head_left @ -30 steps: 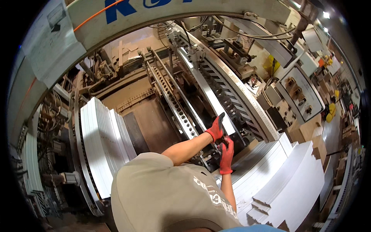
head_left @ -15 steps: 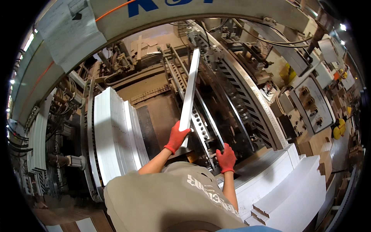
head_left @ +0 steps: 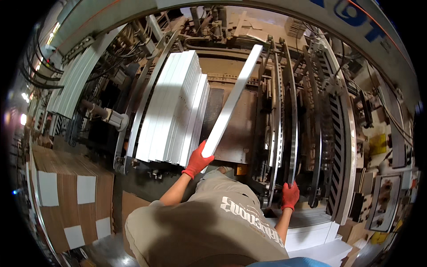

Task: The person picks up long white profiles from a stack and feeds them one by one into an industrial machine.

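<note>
My left hand (head_left: 198,160), in a red glove, is closed round the near end of a long white board (head_left: 233,100). The board slants up and away to the right, over the machine's brown bed (head_left: 238,129). Just left of it, a stack of similar white boards (head_left: 171,104) stands on edge, packed side by side. My right hand (head_left: 290,196), also red-gloved, is at the near end of a long metal rail (head_left: 292,133), its fingers curled round it. Part of its grip is hidden.
More rails and a striped black track (head_left: 336,147) run along the right. White panels (head_left: 311,233) lie piled at the lower right. A brown-and-white stack (head_left: 73,196) stands at the lower left. The machine's beam (head_left: 284,11) arches across the far side, and a control panel (head_left: 384,202) sits far right.
The view has turned left. My left hand has carried the white board left, away from the rails and nearer the stack. My right hand is still at the rail's near end.
</note>
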Demonstrator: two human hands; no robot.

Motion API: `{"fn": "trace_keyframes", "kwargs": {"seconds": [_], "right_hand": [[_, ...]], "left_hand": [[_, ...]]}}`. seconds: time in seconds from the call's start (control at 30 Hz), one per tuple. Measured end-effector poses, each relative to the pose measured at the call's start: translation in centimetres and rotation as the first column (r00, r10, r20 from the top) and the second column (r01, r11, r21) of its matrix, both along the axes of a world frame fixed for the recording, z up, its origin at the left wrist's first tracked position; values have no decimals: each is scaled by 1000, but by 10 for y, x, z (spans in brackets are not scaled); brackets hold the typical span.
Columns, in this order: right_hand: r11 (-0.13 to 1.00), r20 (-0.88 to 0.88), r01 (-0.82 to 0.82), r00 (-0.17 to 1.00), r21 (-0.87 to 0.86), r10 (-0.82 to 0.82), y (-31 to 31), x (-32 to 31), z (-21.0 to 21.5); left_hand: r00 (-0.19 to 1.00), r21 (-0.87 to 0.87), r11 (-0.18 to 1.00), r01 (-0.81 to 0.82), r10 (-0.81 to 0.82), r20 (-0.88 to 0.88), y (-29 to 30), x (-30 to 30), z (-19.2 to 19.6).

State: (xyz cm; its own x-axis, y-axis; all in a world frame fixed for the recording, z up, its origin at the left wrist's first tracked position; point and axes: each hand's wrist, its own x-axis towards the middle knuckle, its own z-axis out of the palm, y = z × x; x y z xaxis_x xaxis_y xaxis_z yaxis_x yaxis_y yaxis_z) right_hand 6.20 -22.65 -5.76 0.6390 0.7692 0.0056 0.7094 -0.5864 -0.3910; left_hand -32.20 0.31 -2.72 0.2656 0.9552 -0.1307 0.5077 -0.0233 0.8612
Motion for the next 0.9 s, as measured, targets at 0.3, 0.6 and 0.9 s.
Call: {"fn": "trace_keyframes", "kwargs": {"seconds": [0.3,0.6,0.9], "right_hand": [[982,111,-133,983,-133,149,-3,24,-32],[657,416,-255,602,-709,682,-30,36,-50],[963,-321,231,909,-141,-265,-48,39,-69]], "left_hand": [[915,-103,947,-303,258,-311,11,-48,-69],[842,-43,913,-406,355,-406,17,-83,-121],[311,331,732,-595,590,-745,19,-62,-189]]}}
